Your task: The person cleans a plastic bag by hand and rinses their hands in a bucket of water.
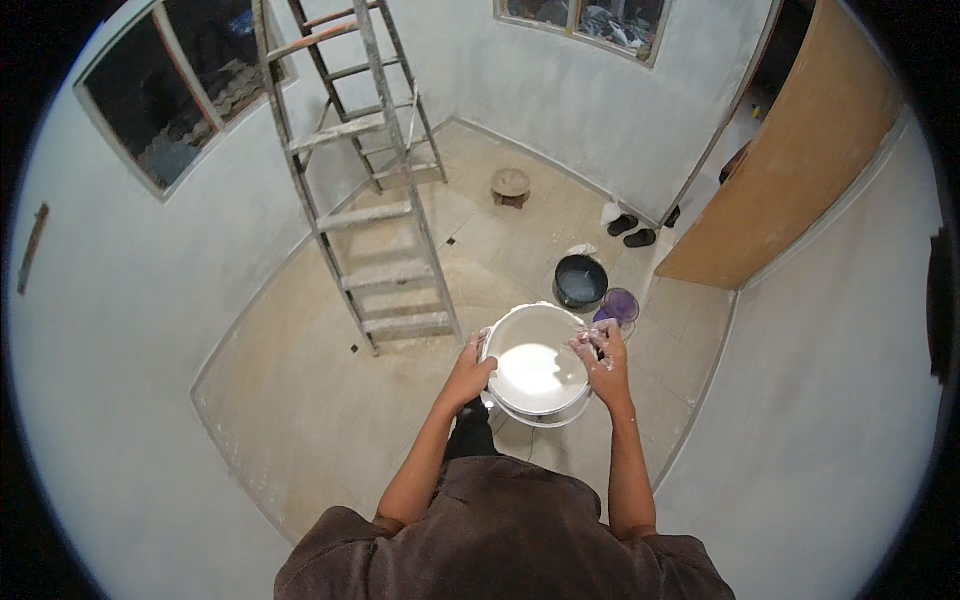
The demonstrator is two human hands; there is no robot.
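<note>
A white bucket point(537, 397) with bright white liquid, paint-like, in its bottom is in front of me. White smears mark its rim. My left hand point(470, 374) grips the bucket's left side, thumb over the rim. At the right rim is my right hand point(604, 362), its fingers curled and streaked with white; whether they pinch the rim or something small is too fine to make out. A second white rim, perhaps a lid or another bucket point(545, 422), shows just beneath the bucket.
A paint-spattered stepladder point(380, 216) stands ahead to the left. Beyond the bucket are a black tub point(581, 281) with liquid, a purple container point(621, 305), a small round stool point(510, 187) and dark slippers point(631, 230). At the right, a brown door point(790, 150) stands ajar.
</note>
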